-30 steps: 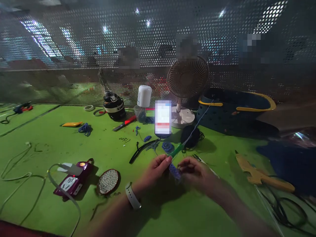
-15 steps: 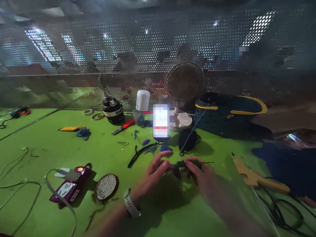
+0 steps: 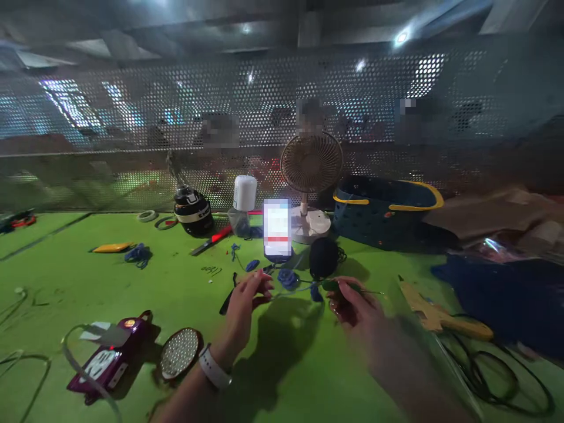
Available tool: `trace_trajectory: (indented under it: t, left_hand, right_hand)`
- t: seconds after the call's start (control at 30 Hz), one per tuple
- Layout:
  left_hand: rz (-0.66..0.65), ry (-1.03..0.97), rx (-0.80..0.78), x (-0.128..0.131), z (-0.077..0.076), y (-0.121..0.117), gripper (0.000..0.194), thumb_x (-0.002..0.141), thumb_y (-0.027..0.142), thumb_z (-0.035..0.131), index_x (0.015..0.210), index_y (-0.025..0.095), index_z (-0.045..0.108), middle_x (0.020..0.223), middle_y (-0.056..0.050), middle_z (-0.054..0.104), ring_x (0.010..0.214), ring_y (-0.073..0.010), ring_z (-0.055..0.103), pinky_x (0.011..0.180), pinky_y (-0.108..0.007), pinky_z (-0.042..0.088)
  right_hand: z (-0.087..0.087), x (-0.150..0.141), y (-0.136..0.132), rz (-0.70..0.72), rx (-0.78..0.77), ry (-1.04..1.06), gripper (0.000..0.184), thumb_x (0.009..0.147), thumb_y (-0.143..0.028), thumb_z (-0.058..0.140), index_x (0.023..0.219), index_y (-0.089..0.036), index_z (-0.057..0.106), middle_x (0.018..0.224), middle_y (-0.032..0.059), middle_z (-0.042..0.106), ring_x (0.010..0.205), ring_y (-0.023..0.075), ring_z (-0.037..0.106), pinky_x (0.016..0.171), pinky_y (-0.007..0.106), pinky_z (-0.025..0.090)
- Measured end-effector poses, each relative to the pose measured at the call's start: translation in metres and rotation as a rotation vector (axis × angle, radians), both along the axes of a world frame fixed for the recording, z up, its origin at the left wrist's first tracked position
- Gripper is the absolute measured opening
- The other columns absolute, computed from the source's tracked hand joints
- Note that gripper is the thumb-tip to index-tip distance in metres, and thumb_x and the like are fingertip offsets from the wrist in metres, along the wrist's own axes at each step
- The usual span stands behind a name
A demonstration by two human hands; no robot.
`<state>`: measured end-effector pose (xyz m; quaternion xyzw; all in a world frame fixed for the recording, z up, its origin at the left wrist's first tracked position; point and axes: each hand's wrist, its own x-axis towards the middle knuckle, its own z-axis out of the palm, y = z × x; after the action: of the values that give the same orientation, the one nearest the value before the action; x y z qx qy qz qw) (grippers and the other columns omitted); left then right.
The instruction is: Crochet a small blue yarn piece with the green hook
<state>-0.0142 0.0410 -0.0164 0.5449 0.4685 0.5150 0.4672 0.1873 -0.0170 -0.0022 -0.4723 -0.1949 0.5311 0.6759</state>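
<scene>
My right hand [image 3: 359, 302] is closed around a crochet hook [image 3: 330, 285] with a green handle, its thin metal shaft pointing left. A small blue crocheted piece [image 3: 316, 292] hangs beside the hook, close to the right fingertips. From there a strand of blue yarn [image 3: 288, 292] runs left to my left hand [image 3: 247, 302], whose fingers are pinched together on it. A white band [image 3: 214, 367] circles the left wrist. Just beyond the hands lie a round blue crocheted flower [image 3: 288, 279] and a dark ball of yarn [image 3: 324, 257].
Behind the hands stand a lit phone [image 3: 277, 229], a fan [image 3: 311, 161] and a dark blue basket [image 3: 379, 220]. A purple power strip [image 3: 110, 358] and a studded round object [image 3: 180, 352] lie left. At right are a yellow glue gun [image 3: 440, 314] and cables.
My left hand has moved left, away from the right, drawing the yarn out between them. The hook, earlier in front of the left hand, is now in my right hand. The view has shifted.
</scene>
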Motion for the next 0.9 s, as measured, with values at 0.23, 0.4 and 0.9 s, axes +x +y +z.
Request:
trace_trajectory:
  t: [0.23, 0.4, 0.9]
  left_hand:
    - [0.363, 0.583, 0.653, -0.005, 0.008, -0.01, 0.018, 0.088, 0.029, 0.06, 0.075, 0.022, 0.071, 0.113, -0.009, 0.067, 0.106, -0.0281, 0.055, 0.093, -0.046, 0.033]
    - [0.002, 0.455, 0.72, 0.005, 0.019, -0.027, 0.035, 0.096, 0.031, 0.048, 0.07, 0.023, 0.069, 0.07, -0.003, 0.066, 0.071, -0.0198, 0.059, 0.072, -0.035, 0.042]
    - [-0.291, -0.315, -0.156, 0.033, 0.001, -0.037, 0.031, 0.073, 0.043, 0.08, 0.088, 0.018, 0.073, 0.08, -0.002, 0.071, 0.069, -0.0105, 0.06, 0.065, -0.022, 0.046]
  right_hand:
    - [0.009, -0.007, -0.001, -0.009, 0.069, 0.084, 0.029, 0.049, -0.037, 0.093, 0.069, -0.024, 0.076, 0.062, 0.0, 0.074, 0.057, 0.0137, 0.066, 0.05, 0.021, 0.052]
    - [0.006, -0.012, -0.004, -0.018, 0.081, 0.103, 0.031, 0.047, -0.033, 0.095, 0.07, -0.023, 0.076, 0.062, -0.0011, 0.074, 0.054, 0.0113, 0.066, 0.05, 0.018, 0.051]
    - [-0.006, -0.023, -0.012, 0.087, 0.035, 0.049, 0.032, 0.054, -0.04, 0.092, 0.074, -0.021, 0.076, 0.063, 0.0003, 0.074, 0.057, 0.0126, 0.066, 0.055, 0.02, 0.052]
